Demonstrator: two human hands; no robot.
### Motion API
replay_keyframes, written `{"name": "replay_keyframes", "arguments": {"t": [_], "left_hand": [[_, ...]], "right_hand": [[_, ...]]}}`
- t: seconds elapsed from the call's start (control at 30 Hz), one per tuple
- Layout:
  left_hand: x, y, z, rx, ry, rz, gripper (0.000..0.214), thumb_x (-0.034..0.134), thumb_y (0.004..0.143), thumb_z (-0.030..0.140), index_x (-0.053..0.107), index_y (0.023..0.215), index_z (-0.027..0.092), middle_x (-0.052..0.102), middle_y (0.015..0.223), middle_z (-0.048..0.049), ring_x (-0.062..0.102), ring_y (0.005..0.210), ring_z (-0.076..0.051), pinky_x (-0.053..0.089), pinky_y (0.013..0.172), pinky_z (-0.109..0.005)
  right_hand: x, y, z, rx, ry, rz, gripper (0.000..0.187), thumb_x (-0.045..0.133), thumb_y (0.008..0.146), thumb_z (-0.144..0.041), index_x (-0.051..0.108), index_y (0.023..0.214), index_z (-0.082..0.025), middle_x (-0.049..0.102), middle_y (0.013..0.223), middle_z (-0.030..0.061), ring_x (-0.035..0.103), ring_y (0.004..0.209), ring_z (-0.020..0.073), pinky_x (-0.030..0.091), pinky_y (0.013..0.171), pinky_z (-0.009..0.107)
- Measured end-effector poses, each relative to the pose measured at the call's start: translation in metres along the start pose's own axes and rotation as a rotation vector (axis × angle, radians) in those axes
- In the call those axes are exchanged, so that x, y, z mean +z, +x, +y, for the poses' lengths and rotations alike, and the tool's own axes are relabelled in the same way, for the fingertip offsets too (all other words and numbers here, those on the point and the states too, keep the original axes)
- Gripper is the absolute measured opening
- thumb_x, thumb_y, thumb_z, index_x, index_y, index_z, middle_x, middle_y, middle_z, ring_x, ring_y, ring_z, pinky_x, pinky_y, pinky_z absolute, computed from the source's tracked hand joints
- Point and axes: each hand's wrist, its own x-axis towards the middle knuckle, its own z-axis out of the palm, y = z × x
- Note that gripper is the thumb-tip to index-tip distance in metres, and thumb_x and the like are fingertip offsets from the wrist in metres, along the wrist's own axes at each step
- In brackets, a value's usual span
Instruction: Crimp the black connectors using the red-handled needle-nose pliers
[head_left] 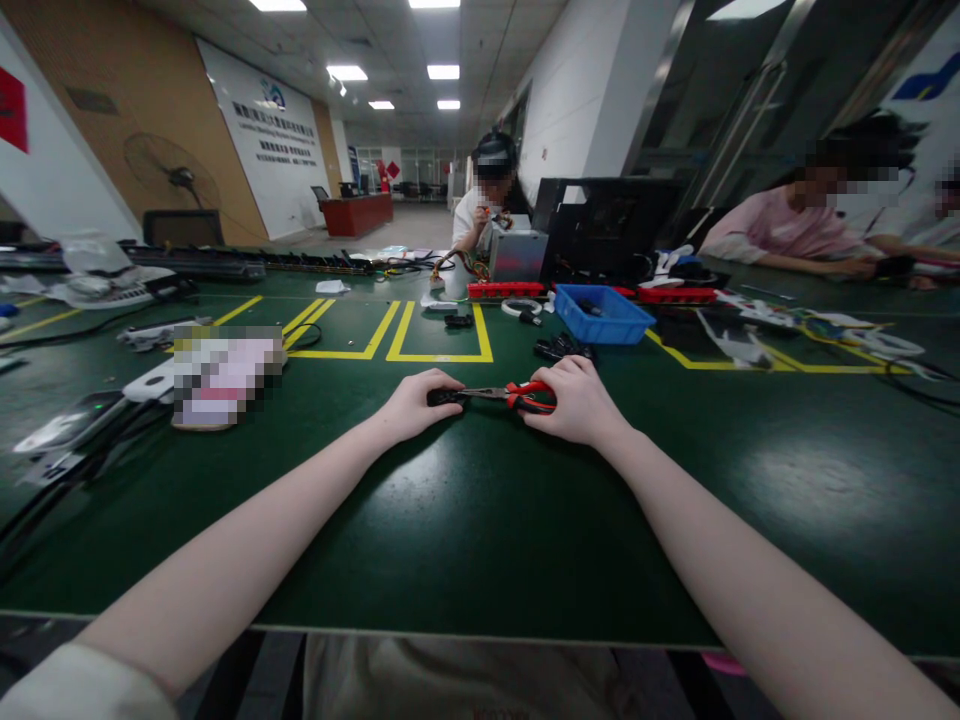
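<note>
My right hand (576, 402) is closed round the red handles of a pair of scissors (517, 395), whose blades point left. My left hand (416, 403) is curled round a small black part (444, 397) that sits at the blade tips. Both hands rest on the dark green table (480, 520), close together near its middle. Just behind my right hand lies a heap of black parts (561, 349).
A blue bin (602, 312) stands behind the hands, with red strips (506, 290) and a black monitor (607, 225) further back. Yellow tape lines (439, 357) mark the table. Cables and white devices (90, 400) lie at the left. Other people sit at the far side and right.
</note>
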Motion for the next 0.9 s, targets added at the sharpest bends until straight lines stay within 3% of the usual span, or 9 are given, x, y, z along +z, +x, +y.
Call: {"name": "replay_keyframes", "arguments": {"t": [0.4,0.9], "left_hand": [[0.0023,-0.0004,0.0015,-0.001,0.059,-0.058,0.031,0.065,0.087,0.028,0.065,0.117,0.019,0.067,0.117,-0.0070,0.063,0.108,-0.022,0.049,0.099,-0.040],[0.0036,0.0009,0.0001,0.012,0.043,-0.008,0.032,0.063,0.091,0.030,0.062,0.120,0.017,0.067,0.120,-0.0082,0.063,0.111,-0.021,0.049,0.100,-0.037]], "right_hand": [[0.0048,0.0008,0.0067,0.037,0.070,-0.069,0.036,0.064,0.072,-0.057,0.062,0.083,-0.022,0.062,0.080,0.0060,0.055,0.086,0.0251,0.038,0.094,0.045],[0.0037,0.0026,0.0072,0.050,0.082,-0.070,0.038,0.064,0.073,-0.057,0.062,0.085,-0.022,0.062,0.080,0.0063,0.056,0.085,0.0250,0.038,0.095,0.045]]}}
